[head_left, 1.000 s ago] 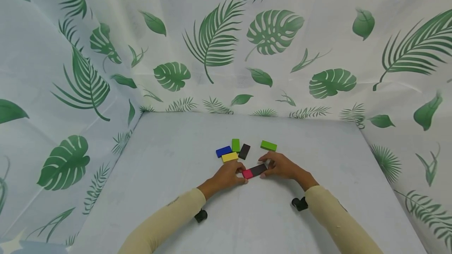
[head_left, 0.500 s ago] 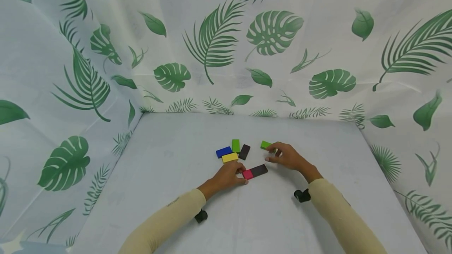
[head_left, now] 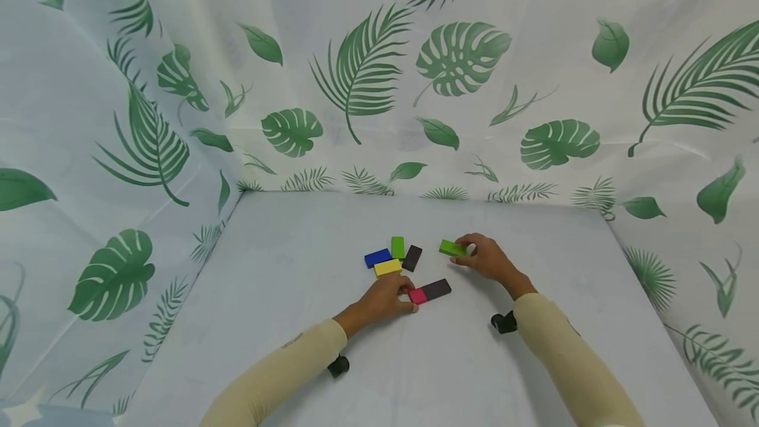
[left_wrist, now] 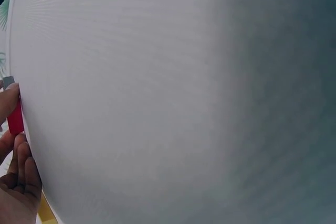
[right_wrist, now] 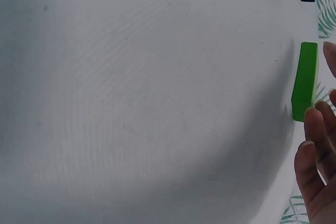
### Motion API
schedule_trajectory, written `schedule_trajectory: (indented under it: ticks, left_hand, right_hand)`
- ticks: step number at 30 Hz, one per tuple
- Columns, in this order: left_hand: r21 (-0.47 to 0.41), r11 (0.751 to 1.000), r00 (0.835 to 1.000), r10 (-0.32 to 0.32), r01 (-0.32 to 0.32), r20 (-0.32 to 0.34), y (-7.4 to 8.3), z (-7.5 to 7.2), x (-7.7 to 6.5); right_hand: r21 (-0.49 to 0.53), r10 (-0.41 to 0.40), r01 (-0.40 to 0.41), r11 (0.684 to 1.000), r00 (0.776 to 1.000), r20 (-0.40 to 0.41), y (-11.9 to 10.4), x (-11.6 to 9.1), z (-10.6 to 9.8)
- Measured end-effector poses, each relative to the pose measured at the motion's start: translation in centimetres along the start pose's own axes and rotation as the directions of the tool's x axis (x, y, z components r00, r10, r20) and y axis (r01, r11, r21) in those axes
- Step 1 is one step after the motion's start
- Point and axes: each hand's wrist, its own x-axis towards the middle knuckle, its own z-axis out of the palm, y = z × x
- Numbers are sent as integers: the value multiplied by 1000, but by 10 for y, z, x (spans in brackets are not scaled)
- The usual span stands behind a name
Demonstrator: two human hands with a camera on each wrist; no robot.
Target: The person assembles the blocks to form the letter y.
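In the head view my left hand (head_left: 382, 298) holds a red block (head_left: 418, 295) at its left end, thumb in front and fingers behind. A dark brown block (head_left: 437, 289) lies end to end with the red one, forming a straight bar on the table. The left wrist view shows the red block (left_wrist: 15, 119) between the fingertips at the left border. Farther back, my right hand (head_left: 489, 259) has thumb and index finger about the right end of a light green block (head_left: 452, 248). In the right wrist view, fingertips are right at the lower end of this green block (right_wrist: 305, 80).
Just beyond the left hand is a loose cluster: a blue block (head_left: 377, 257), a yellow block (head_left: 388, 267), another green block (head_left: 398, 247) and another dark block (head_left: 412, 257). The white table (head_left: 308, 229) ends at a leaf-printed curtain (head_left: 356, 64) behind.
My right hand has let go of the dark block, moved back and right, and closed its thumb and finger about the far green block. The left hand stays at the red block.
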Motion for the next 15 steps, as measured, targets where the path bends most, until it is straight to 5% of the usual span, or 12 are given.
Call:
schedule_trajectory:
  ticks: [15]
  left_hand:
    - [3, 1000, 1000, -8, 8, -2, -1, 0, -1]
  right_hand:
    - [-77, 72, -74, 994, 997, -27, 3, 11, 9]
